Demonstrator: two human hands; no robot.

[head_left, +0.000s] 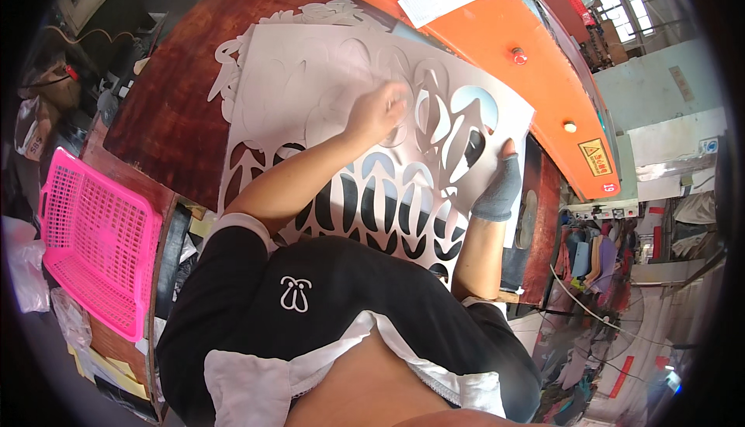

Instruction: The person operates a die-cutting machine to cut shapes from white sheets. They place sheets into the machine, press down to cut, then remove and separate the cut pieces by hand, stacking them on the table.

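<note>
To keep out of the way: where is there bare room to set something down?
A broad free patch is the dark red wooden tabletop left of the large pale sheet, between it and the pink plastic basket. Crowded: beyond the sheet's far edge, where pale offcuts pile up, and around the bare left hand and grey-gloved right hand.

Top [442, 303]: was black
Chest emblem [295, 295]: was a white, looped outline
Collar [248, 384]: was white, broad, open-necked
Sleeve ends [247, 225]: had white trim
Right hand [500, 182]: wore a grey glove [493, 208], thumb tip uncovered
Left hand [378, 115]: was bare
</note>
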